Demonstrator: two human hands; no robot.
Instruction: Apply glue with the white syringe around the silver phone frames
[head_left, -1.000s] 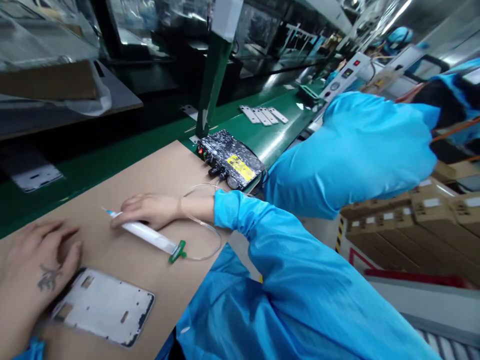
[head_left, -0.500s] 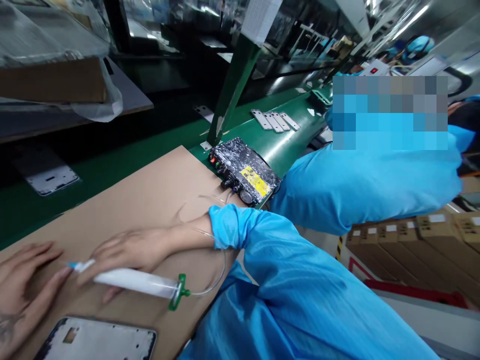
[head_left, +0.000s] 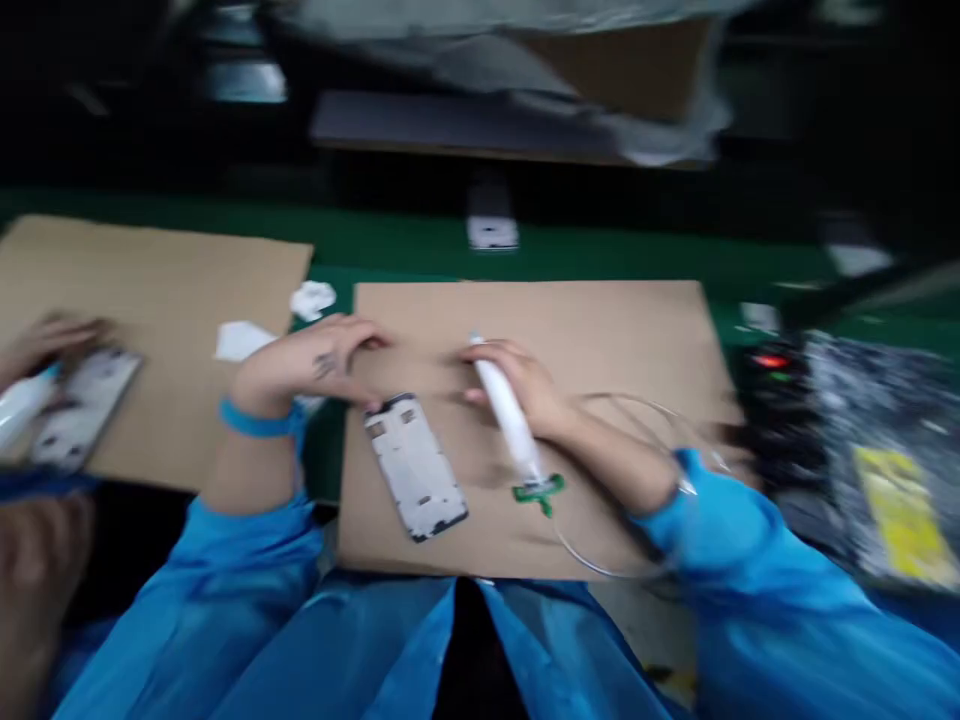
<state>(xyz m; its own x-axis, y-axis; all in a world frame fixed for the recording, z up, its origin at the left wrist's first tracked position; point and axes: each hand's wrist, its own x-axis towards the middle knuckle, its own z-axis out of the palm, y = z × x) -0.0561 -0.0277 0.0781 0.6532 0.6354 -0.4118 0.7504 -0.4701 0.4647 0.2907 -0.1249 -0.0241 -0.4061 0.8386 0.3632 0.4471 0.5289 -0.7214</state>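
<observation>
The picture is blurred. My right hand (head_left: 517, 385) is closed around a white dispensing syringe (head_left: 506, 415), whose green fitting (head_left: 538, 492) lies on the brown cardboard sheet (head_left: 600, 325). A thin clear tube (head_left: 630, 403) loops from the fitting towards the right. My left hand (head_left: 315, 365) lies on the sheet with fingers spread, holding nothing, just beside the top of a white-backed phone frame (head_left: 415, 465). I cannot tell whether its fingers touch the frame.
A second cardboard sheet (head_left: 150, 300) lies to the left, with a co-worker's hand (head_left: 45, 350), a white syringe (head_left: 22, 405) and another phone frame (head_left: 86, 410). Green bench surface (head_left: 525, 250) runs behind. A paint-spattered controller with a yellow label (head_left: 885, 470) stands right.
The view has swung round and down, now facing the board squarely. My right hand has closed around the syringe and lifted its tip end. My left hand has moved beside the frame.
</observation>
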